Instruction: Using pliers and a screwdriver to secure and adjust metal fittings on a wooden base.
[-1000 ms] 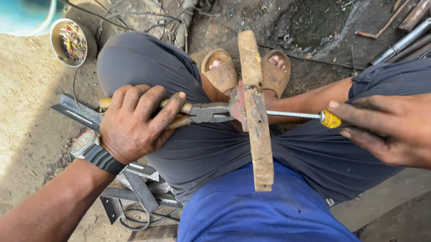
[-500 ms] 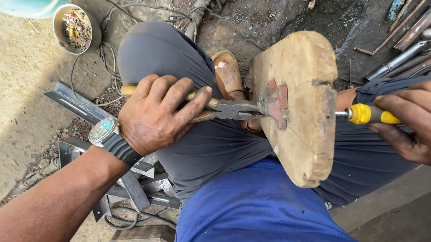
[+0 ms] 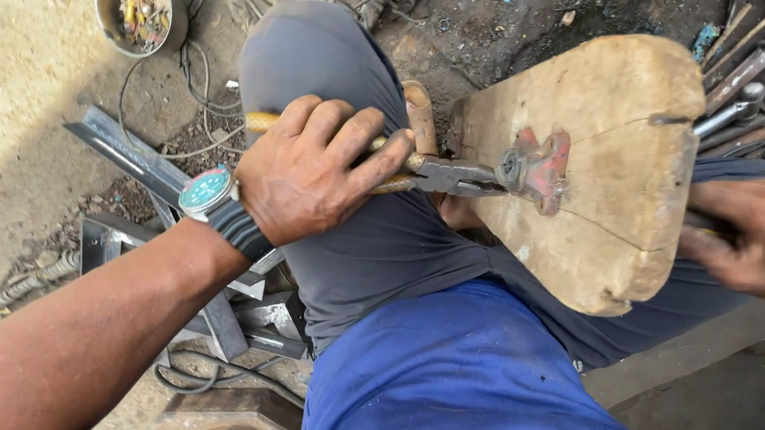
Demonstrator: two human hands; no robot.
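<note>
gripping: i log left hand (image 3: 315,175) clamped on yellow-handled steel pliers (image 3: 450,175) pinching the nut on a red metal bracket (image 3: 541,167) of the pale wooden board (image 3: 610,151); right hand (image 3: 746,235) curled behind the board around a mostly hidden tool, steadying.

The pliers (image 3: 437,175) lie sideways over the person's lap; their handles are yellowish and worn, and the dark metal nose points right; the nose bites a small round metal part on the red bracket (image 3: 544,167); the red bracket sits flat on the wooden board (image 3: 610,220); the wooden board is thick, pale and scuffed, with a thin crack across it; it stands tilted, its big face turned up.
</note>
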